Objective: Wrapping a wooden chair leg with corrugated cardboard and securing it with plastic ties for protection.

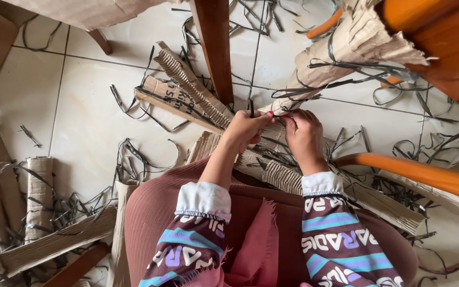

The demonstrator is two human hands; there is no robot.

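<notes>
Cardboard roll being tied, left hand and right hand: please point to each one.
cardboard roll (341, 48): head view, its corrugated side.
left hand (245, 130): head view, its back.
right hand (305, 135): head view, its back.

Soft, even daylight fills the scene, and the pale tiled floor (81, 117) reflects it brightly without harsh glare. Shadows stay faint. Focus holds sharp at centre; wide-angle distortion bends lines near the frame's edges.

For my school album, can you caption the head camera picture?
Two hands, left and right, pinch a black strap around a rolled cardboard bundle.
</notes>
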